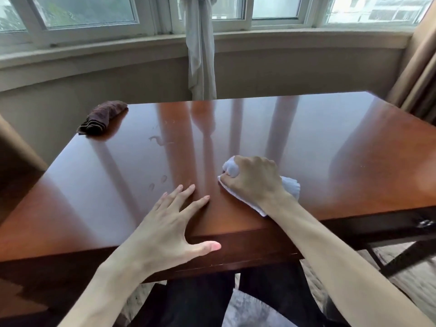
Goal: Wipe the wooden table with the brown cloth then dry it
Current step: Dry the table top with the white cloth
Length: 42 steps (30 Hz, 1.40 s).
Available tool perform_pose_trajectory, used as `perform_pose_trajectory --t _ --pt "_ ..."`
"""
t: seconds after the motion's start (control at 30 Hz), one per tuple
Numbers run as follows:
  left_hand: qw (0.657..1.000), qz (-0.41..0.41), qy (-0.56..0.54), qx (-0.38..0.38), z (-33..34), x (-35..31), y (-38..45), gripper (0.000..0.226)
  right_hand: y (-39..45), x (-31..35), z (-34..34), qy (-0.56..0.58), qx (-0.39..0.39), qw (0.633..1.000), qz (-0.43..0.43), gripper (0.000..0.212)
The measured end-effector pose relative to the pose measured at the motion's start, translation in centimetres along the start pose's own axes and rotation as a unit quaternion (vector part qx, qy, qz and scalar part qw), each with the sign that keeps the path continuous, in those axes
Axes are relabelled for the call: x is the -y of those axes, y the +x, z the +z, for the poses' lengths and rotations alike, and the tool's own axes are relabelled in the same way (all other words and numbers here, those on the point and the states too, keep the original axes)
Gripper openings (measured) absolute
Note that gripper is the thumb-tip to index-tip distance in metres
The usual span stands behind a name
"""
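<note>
Apparently drying now: brown cloth (102, 117) set aside, right hand (253, 180) bunched around white cloth (291, 187), left hand (169, 220) spread flat; droplets (162, 140) left on table (306, 138).

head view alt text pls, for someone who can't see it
A right hand grips a white cloth on a glossy wooden table while the left hand rests open near its front edge. A brown cloth lies at the far left corner.

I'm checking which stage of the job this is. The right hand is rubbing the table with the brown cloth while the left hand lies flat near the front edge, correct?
Not quite. In the head view, the right hand grips a white cloth; the brown cloth lies untouched at the table's far left corner. The left hand does lie flat near the front edge.
</note>
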<state>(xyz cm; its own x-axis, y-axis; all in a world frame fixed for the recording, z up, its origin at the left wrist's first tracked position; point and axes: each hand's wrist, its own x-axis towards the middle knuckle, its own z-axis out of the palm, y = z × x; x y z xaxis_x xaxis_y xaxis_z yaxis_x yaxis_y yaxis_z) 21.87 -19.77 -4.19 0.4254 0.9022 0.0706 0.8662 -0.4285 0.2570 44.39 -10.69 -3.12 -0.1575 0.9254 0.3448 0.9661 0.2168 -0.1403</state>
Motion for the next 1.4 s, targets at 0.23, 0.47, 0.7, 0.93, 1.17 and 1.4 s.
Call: perform_pose_trajectory --t 0.23,0.47,0.7,0.93,1.17,1.4 --pt "0.999 -0.008 -0.014 -0.034 0.8 0.2 0.0 0.090 -5.5 1.3 -0.2 0.047 -0.063 0.992 -0.102 0.032" --pt "0.999 -0.012 -0.015 -0.035 0.8 0.0 -0.2 0.087 -6.5 2.3 0.6 0.016 -0.069 0.993 -0.090 0.030" --pt "0.999 -0.015 -0.020 -0.042 0.9 0.1 -0.1 0.089 -2.7 -2.1 -1.2 -0.012 -0.010 1.000 0.027 0.041" --pt "0.998 -0.018 -0.046 -0.042 0.8 0.2 0.1 0.090 -4.0 -3.0 -1.3 0.027 -0.014 1.000 -0.003 0.040" --pt "0.997 -0.026 -0.056 -0.037 0.8 0.1 -0.1 0.089 -6.1 -2.4 0.6 0.000 -0.082 0.996 -0.023 0.035" --pt "0.995 -0.033 -0.086 -0.039 0.8 0.1 0.0 0.087 -0.8 -3.3 0.1 -0.012 -0.019 0.998 0.060 0.042"
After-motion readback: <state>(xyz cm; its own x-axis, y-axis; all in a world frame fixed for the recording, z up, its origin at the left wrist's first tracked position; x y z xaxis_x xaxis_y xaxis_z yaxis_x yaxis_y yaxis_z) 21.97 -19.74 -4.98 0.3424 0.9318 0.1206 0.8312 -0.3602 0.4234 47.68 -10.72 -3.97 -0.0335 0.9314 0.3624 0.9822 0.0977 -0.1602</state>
